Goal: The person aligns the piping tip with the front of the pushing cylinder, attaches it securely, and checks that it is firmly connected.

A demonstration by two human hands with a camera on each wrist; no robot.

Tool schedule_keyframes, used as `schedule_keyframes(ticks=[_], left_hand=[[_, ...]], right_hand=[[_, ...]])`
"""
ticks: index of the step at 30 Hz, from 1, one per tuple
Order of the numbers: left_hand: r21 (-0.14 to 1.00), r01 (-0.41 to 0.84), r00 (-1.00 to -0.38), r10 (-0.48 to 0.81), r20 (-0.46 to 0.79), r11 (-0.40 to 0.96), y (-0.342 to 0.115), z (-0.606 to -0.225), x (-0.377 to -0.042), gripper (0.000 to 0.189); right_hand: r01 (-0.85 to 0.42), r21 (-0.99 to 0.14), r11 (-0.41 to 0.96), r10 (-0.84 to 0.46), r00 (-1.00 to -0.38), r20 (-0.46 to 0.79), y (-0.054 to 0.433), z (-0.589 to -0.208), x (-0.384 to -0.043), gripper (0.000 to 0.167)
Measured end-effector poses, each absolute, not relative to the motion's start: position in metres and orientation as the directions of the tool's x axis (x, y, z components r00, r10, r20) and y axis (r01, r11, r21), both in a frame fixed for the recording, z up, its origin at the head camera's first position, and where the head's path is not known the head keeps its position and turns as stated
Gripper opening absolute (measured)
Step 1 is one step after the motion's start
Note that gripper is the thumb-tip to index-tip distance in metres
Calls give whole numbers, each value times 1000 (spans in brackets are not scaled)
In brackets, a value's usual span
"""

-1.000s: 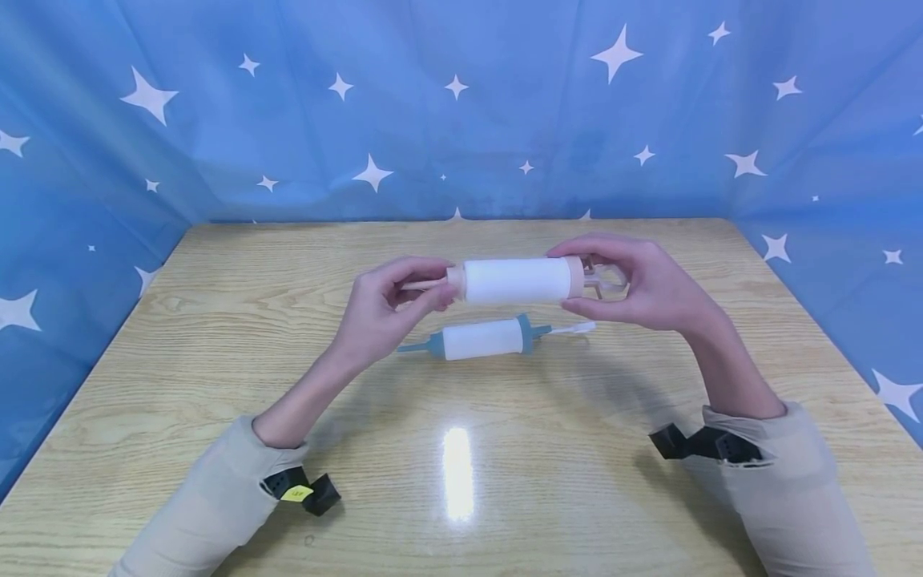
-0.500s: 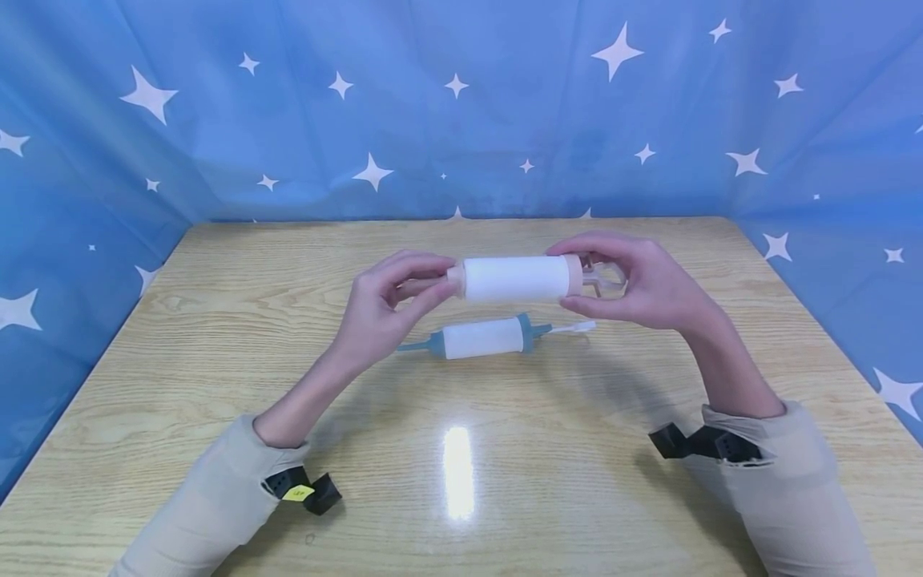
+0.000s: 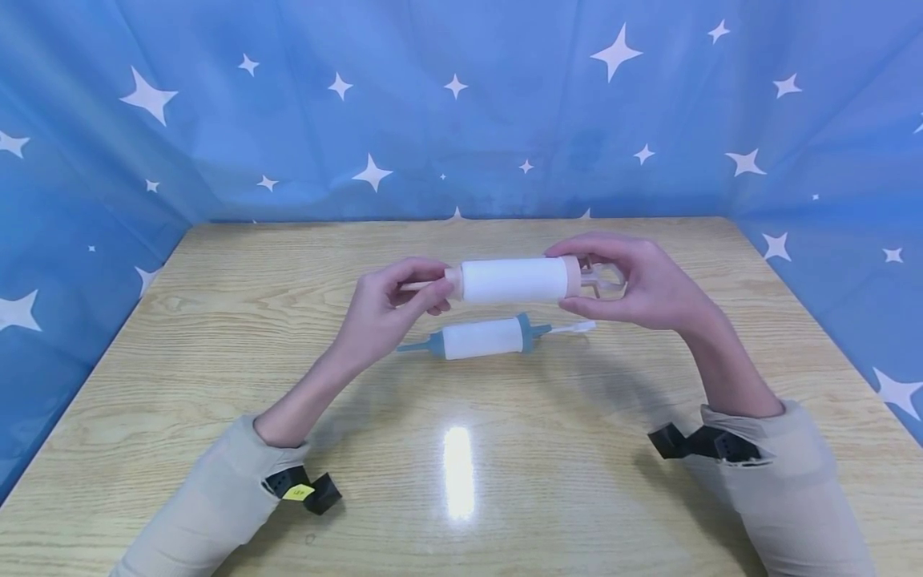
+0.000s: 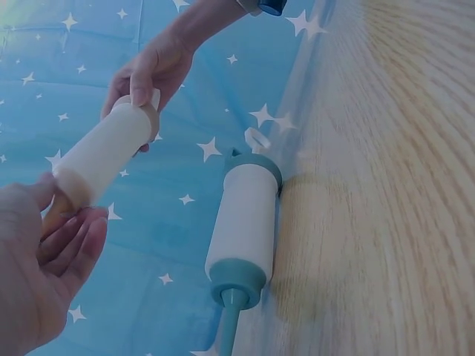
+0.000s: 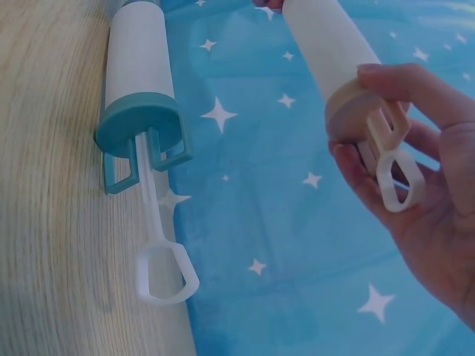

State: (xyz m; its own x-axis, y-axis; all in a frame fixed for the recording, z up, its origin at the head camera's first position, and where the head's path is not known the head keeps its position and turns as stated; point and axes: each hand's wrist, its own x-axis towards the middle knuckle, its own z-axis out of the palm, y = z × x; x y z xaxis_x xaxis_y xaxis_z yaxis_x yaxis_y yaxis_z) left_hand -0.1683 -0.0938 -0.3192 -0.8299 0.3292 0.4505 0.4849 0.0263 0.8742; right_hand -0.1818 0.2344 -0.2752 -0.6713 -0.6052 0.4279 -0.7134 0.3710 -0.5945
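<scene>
A large beige-and-white syringe (image 3: 514, 280) is held level above the table, its thin beige tip to the left. My left hand (image 3: 389, 308) pinches the beige collar (image 3: 454, 283) at the tip end between thumb and fingers. At the other end my right hand (image 3: 634, 280) grips the beige flange (image 5: 350, 111), thumb on one side and fingers on the other. The pale plunger ring (image 5: 401, 180) sits close to the flange, inside my right hand. Just in front, a teal-and-white syringe (image 3: 481, 338) lies on the table, its white plunger (image 5: 165, 272) pulled partly out.
The wooden table (image 3: 252, 361) reaches back to a blue curtain (image 3: 447, 112) with white stars. Bright glare (image 3: 458, 473) marks the tabletop near the front. Each sleeve carries a black wrist camera, the left one (image 3: 303, 489) with a yellow tag.
My left fingers have shifted round the collar: half a second ago they covered the thin tip, and now it shows again. My right hand and the teal syringe stay put.
</scene>
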Motion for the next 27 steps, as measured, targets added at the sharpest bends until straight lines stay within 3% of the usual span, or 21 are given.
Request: schedule_keyframes(ticks=[17,27], left_hand=[[768,640,-718,354,599,-1,-91,-320,-170,34],[825,562,-769,334,546,-55,-93,-320,-169,24]], right_hand=[[-704,-588,398,-596,-686,417,235,-277,-183,57],[-734,-564,378,-604,-658,450,232,-277,-183,58]])
